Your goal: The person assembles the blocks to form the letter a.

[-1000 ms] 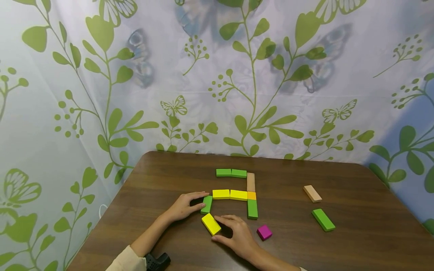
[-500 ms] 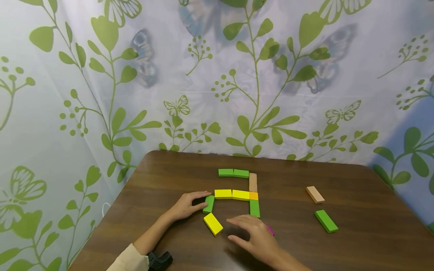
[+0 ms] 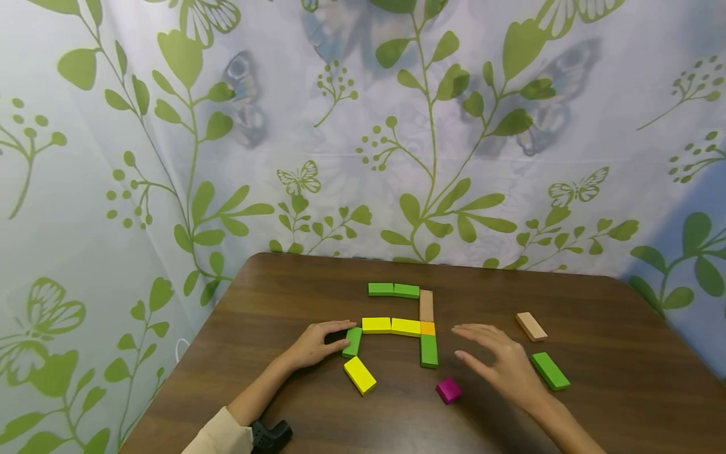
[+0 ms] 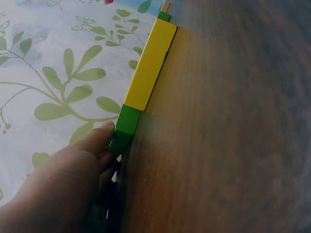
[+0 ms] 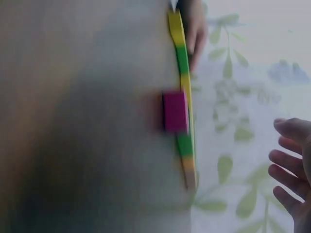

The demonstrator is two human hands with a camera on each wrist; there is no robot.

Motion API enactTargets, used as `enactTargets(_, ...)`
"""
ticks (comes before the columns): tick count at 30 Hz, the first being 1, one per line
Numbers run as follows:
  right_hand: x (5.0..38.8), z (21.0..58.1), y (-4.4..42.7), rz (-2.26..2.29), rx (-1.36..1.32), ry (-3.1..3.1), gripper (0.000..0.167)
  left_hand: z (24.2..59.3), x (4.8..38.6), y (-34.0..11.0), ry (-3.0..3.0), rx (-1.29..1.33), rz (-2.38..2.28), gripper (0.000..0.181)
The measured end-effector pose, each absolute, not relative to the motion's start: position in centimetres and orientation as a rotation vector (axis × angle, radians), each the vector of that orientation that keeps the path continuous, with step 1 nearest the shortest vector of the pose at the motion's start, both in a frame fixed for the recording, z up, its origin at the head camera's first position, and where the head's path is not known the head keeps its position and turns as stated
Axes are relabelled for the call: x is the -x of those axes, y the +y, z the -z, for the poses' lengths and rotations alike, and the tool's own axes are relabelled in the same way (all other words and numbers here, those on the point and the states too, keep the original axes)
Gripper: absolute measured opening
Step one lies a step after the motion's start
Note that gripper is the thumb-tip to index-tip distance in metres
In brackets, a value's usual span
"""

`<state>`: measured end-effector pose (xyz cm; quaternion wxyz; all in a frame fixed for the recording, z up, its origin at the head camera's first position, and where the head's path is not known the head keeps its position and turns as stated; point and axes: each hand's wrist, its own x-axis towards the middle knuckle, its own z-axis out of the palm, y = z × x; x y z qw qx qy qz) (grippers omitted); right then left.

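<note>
My left hand point(image 3: 315, 343) pinches a green block point(image 3: 353, 342) lying on the table, its thumb on the near side in the head view; the left wrist view shows the thumb against that green block point(image 4: 127, 121). Just in front lies a tilted yellow block point(image 3: 360, 376). Two yellow blocks point(image 3: 377, 325) form a row that leads to a small orange block point(image 3: 428, 328), with another green block point(image 3: 429, 350) below it. Above the table, right of these, hovers my right hand point(image 3: 505, 366), fingers extended and holding nothing. A magenta block point(image 3: 449, 390) sits to its left.
Two green blocks point(image 3: 394, 290) and a plain wood block point(image 3: 426, 306) form the far part of the layout. A loose wood block point(image 3: 531, 326) and a loose green block point(image 3: 550, 371) lie on the right of the brown table point(image 3: 317, 284). A patterned curtain point(image 3: 340, 126) hangs behind.
My right hand has left the tilted yellow block and moved right, passing over the magenta block. The left hand stays on the green block. The head view has shifted slightly.
</note>
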<state>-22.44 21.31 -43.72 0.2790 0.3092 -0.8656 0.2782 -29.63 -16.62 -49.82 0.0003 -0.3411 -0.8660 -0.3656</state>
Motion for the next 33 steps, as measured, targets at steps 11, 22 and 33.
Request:
enactTargets(11,25.4,44.8,28.1,-0.804,-0.424,-2.271,0.051,50.0,29.8,-16.4,-2.713,1.081,1.149,0.044)
enactTargets(22,27.0,46.8,31.8,-0.85,-0.121,-2.41,0.066,49.7,29.7,-16.5,-2.711,1.078,1.17,0.044)
enactTargets(33,27.2,48.5,33.3,-0.784,-0.03,-2.58,0.064,49.8,29.6,-16.6,-2.717,1.068,1.15,0.044)
